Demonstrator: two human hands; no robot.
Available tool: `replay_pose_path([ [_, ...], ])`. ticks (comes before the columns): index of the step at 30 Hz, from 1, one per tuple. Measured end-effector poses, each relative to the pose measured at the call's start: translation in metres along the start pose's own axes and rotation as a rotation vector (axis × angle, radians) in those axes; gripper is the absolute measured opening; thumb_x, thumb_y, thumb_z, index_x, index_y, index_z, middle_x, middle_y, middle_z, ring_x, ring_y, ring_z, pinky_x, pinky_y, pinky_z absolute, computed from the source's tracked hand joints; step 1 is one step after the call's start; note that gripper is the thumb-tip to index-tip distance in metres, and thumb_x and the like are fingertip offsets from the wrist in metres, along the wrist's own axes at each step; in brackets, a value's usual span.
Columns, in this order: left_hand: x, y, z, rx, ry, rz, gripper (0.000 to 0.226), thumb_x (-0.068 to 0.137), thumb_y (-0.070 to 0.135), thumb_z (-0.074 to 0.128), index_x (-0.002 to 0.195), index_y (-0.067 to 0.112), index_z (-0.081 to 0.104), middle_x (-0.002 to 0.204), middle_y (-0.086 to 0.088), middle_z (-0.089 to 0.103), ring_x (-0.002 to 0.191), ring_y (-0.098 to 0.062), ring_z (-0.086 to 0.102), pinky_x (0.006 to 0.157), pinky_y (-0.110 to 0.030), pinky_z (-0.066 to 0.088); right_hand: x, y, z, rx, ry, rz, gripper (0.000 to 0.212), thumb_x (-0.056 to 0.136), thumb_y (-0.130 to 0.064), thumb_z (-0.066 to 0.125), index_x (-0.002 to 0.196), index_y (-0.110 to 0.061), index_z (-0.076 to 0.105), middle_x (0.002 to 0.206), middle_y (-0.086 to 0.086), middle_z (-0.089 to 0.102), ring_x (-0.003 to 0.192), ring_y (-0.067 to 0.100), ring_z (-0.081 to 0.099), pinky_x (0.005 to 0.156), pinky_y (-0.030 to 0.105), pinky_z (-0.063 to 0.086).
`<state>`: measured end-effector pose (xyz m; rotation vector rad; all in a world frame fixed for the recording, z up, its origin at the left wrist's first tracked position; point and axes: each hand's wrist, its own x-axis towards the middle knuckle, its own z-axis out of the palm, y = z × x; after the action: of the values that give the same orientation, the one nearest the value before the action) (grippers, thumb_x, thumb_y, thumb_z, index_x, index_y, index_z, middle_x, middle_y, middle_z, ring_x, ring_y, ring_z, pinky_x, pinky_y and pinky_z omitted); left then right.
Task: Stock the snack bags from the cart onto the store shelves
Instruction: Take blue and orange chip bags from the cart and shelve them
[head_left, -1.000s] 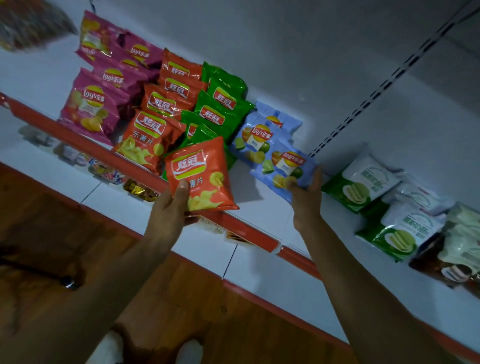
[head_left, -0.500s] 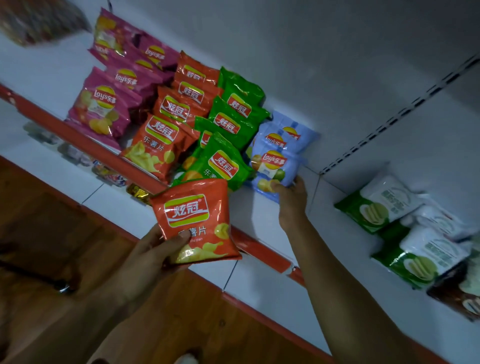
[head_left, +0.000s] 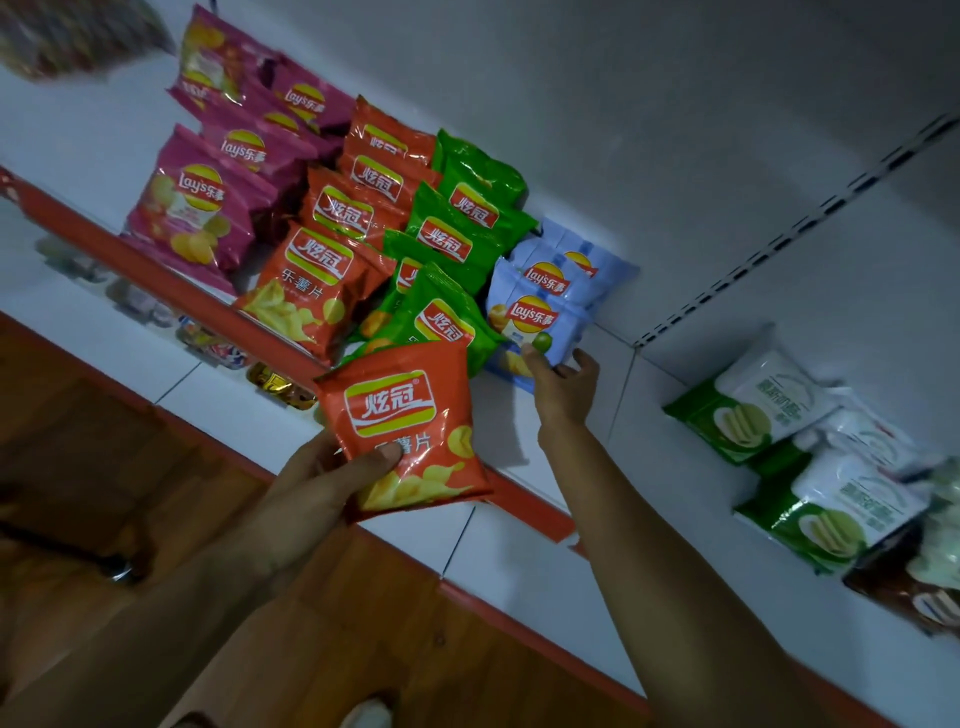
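Orange snack bag (head_left: 410, 431), a glossy crinkled foil pillow with a red-and-yellow logo and printed crisps. I log it as held in front of the shelf's red edge, not on the shelf. Left hand (head_left: 332, 483): closed round the bag's lower left corner, with the thumb across the front and the fingers hidden behind.

Right hand (head_left: 563, 387): reaches onto the white shelf (head_left: 649, 431). On my feed the thumb presses the printed face of the front pale blue snack bag (head_left: 540, 322) and the fingers curl at its lower right corner, so it grips that bottom edge. This bag is matte-looking film and stands upright. More blue bags stand behind it against the back panel.

Shelf stock, left to right:
- Pink foil bags (head_left: 197, 208), in a puffed, overlapping row.
- Orange foil bags (head_left: 311, 280), in a shiny, leaning row.
- Green foil bags (head_left: 441, 322), whose front bag is tilted and touches the blue one.

In the next bay, past the slotted metal upright (head_left: 779, 239), white-and-green bags (head_left: 753, 405) lie well apart from the blue bags.

Below, I note a brown wood-grain floor (head_left: 156, 467).
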<state>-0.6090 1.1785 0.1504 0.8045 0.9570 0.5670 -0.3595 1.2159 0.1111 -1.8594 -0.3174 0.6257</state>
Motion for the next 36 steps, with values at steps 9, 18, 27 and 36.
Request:
replay_pose_path([
  [9, -0.025, 0.016, 0.008, 0.03, 0.05, 0.004, 0.07, 0.065, 0.047, 0.063, 0.13, 0.031, 0.044, 0.123, 0.001, 0.061, 0.109, -0.023, 0.062, 0.093, -0.042, 0.052, -0.069, -0.018, -0.021, -0.095, 0.118, -0.094, 0.055, 0.086, -0.03, 0.068, 0.133, -0.012, 0.045, 0.12, 0.016, 0.059, 0.103, 0.025, 0.06, 0.081, 0.027, 0.045],
  [18, -0.081, 0.11, -0.009, 0.275, -0.136, 0.247, 0.02, 0.091, 0.034, 0.055, 0.111, 0.036, 0.053, 0.103, 0.011, 0.067, 0.087, -0.008, 0.07, 0.069, -0.023, 0.058, -0.221, -0.109, -0.026, 0.448, -0.664, 0.11, 0.062, 0.079, -0.056, 0.053, 0.129, -0.02, 0.052, 0.122, 0.013, 0.065, 0.107, 0.032, 0.065, 0.09, 0.051, 0.052],
  [27, -0.157, 0.161, -0.035, 0.399, -0.32, 0.459, 0.022, 0.095, 0.026, 0.05, 0.116, 0.024, 0.053, 0.108, 0.003, 0.066, 0.088, -0.007, 0.07, 0.07, -0.02, 0.056, -0.327, -0.167, -0.039, 0.359, -0.374, -0.024, 0.03, 0.09, -0.026, 0.062, 0.118, -0.014, 0.062, 0.109, 0.015, 0.07, 0.094, 0.032, 0.07, 0.079, 0.044, 0.058],
  [36, -0.199, 0.247, 0.002, 0.401, -0.44, 0.653, 0.02, 0.091, 0.014, 0.057, 0.111, 0.013, 0.058, 0.089, 0.01, 0.07, 0.073, -0.003, 0.07, 0.06, -0.016, 0.054, -0.359, -0.245, -0.064, 0.444, -0.274, -0.279, 0.027, 0.093, -0.029, 0.057, 0.115, -0.015, 0.062, 0.11, 0.014, 0.07, 0.097, 0.031, 0.069, 0.083, 0.045, 0.056],
])
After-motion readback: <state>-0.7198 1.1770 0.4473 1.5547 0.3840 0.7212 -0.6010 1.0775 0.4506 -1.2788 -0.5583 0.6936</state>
